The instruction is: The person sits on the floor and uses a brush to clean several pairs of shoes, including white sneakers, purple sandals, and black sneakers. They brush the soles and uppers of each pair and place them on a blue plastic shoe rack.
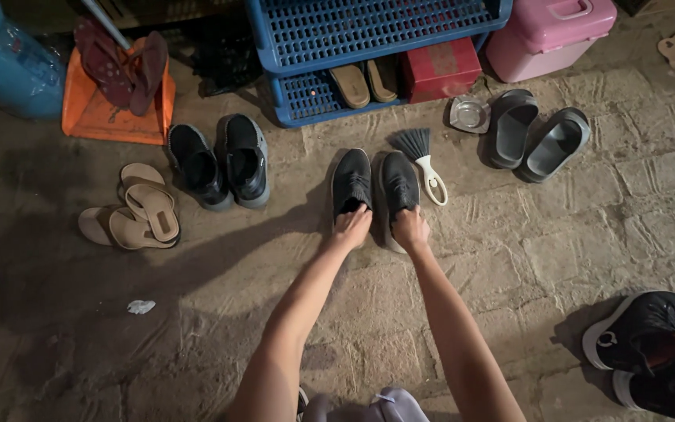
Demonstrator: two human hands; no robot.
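A pair of black knit sneakers stands side by side on the stone floor, toes pointing at the blue rack. My left hand grips the heel of the left black sneaker. My right hand grips the heel of the right black sneaker. Both arms reach forward from the bottom of the view. A small brush with dark bristles and a white handle lies just right of the right sneaker.
A blue plastic shoe rack holds tan sandals and a red box. Nearby lie a second dark pair, beige slippers, grey slides, an orange dustpan, a pink container, and black shoes at lower right.
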